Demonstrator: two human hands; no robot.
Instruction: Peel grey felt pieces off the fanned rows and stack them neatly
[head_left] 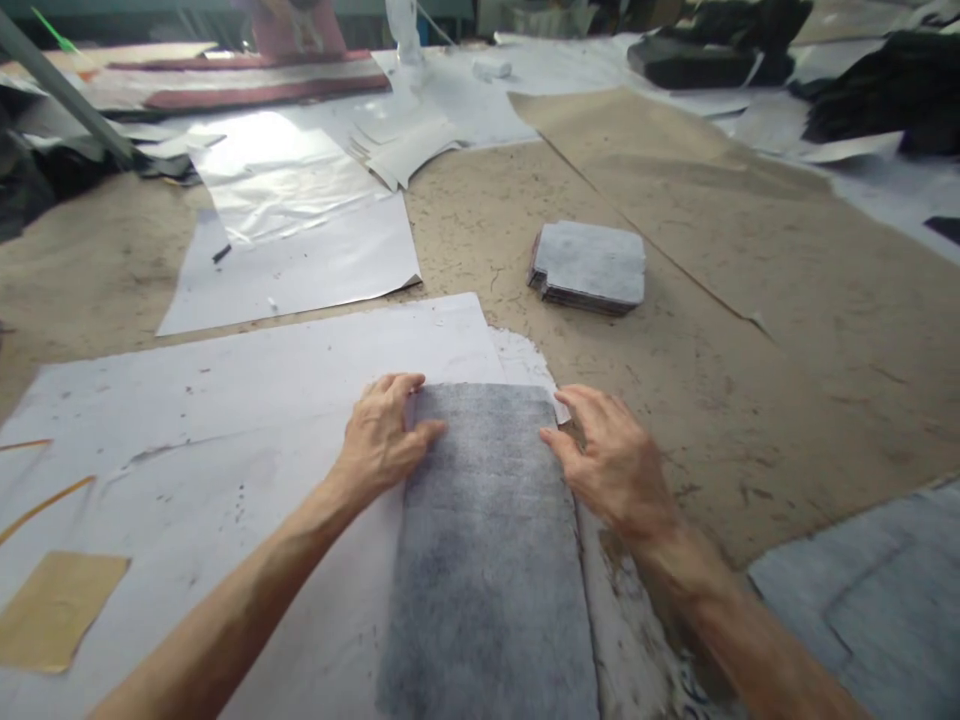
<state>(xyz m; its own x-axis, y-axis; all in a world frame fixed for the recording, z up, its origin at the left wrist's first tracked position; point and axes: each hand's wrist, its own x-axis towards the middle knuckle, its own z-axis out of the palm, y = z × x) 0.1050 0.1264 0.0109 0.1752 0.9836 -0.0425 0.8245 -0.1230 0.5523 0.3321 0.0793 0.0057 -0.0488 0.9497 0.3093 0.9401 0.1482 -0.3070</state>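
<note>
A long grey fabric piece (487, 560) with a fuzzy, felt-like surface lies lengthwise in front of me, its near end cut off by the frame. My left hand (386, 430) grips its far left corner, the thumb lying on top and the fingers at the side edge. At the far right corner, my right hand (611, 455) holds the opposite edge between thumb and fingers. Whether one layer or more lies under my hands, I cannot tell. Beyond them sits a small stack of grey cut pieces (589, 265) with notched corners.
White paper (225, 470) spreads under and left of the fabric, with a tan paper scrap (60, 610) on it. Another grey fabric sheet (877, 600) lies at right. Farther off are clear plastic film (277, 190), a brown paper sheet (675, 150) and dark bundles (712, 55).
</note>
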